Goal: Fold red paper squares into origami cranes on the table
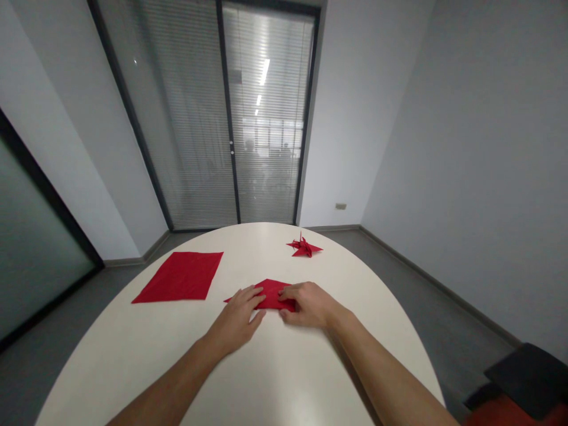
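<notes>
1. Red paper (271,291), folded, flat on the table (275,373), just ahead of the wearer and between the two hands. Peaked far edge; a narrow point shows out past the left hand's fingers. Right end mostly covered.

2. Left hand (237,313): palm down, fingers loosely extended and a little apart, tips resting on the paper's left part. Thumb stands away from the fingers, near the close edge. Opened out, pressing from above rather than gripping.

3. Right hand (308,305): fingers bent, tips on the paper's right part, thumb low by the near edge. Partly curled; cannot tell whether paper is pinched between thumb and fingers.

4. Sheet (181,277), also red, unfolded, lying flat to the left of the paper and apart from it. Four-cornered, faint creases.

5. Origami (306,248), red, pointed wings, near the far rim, beyond the right hand. Too small to tell whether one piece or more.

6. Table: cream top, rounded far rim, glossy patch at the near side.

7. Beyond: blinds (270,177) at dark-framed glass, pale wall (368,106) to the right, grey floor (448,302).

8. Lower right corner: dark object (530,378) above something red-orange, cut off by the frame.
</notes>
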`<state>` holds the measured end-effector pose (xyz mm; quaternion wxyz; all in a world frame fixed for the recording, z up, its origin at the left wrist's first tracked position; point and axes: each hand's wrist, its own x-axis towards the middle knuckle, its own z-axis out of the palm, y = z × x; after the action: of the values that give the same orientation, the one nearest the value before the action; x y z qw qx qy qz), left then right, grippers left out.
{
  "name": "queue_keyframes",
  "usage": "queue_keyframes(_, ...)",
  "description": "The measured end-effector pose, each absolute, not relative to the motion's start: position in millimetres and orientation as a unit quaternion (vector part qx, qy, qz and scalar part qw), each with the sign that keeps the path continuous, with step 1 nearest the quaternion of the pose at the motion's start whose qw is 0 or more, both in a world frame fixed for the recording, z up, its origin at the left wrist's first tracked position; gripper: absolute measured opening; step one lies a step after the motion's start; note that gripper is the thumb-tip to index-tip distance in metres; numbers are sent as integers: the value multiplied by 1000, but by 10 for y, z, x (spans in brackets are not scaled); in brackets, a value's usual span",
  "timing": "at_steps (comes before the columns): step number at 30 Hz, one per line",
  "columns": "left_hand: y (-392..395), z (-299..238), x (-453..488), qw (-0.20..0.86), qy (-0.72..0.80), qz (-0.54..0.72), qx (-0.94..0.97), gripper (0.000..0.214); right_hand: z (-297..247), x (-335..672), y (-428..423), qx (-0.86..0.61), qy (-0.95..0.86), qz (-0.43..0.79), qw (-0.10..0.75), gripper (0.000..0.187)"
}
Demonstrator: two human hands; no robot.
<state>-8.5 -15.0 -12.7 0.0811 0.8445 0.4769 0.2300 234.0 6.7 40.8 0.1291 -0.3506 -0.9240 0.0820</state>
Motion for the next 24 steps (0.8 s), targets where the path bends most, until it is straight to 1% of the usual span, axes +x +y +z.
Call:
queue_keyframes(3, -153, -106, -76, 83, 469, 256, 841, 24, 429, 2337, 45, -355, -923, 71, 133, 18)
queue_keyframes(6, -144, -114, -70, 84, 474, 264, 836, 20, 441, 2356, 53, -346, -924, 78, 145, 21)
queue_keyframes(7, -139, -119, -70, 84, 475, 265, 835, 20, 440, 2364, 62, -340, -924, 83, 150, 25)
queue_keyframes(10, -137, -111, -65, 83, 472, 271, 835, 20, 410, 2385, 101, -331, -924, 100, 161, 44)
queue_keyframes(11, -141, -97, -61, 83, 470, 273, 835, 19, 391, 2390, 116, -337, -921, 105, 165, 44)
queue_keyframes(14, -167, -36, -47, 84, 471, 276, 834, 17, 321, 2403, 160, -369, -902, 121, 188, 31)
queue_keyframes(15, -176, -18, -43, 85, 473, 276, 832, 17, 298, 2407, 174, -378, -895, 130, 200, 29)
queue_keyframes(18, -188, 1, -33, 93, 482, 283, 824, 15, 232, 2421, 212, -394, -874, 160, 236, 28)
queue_keyframes(21, -169, -23, -34, 100, 494, 294, 812, 18, 159, 2418, 249, -414, -854, 174, 263, 28)
queue_keyframes(24, -141, -50, -40, 100, 497, 302, 807, 19, 80, 2382, 283, -443, -832, 176, 283, 32)
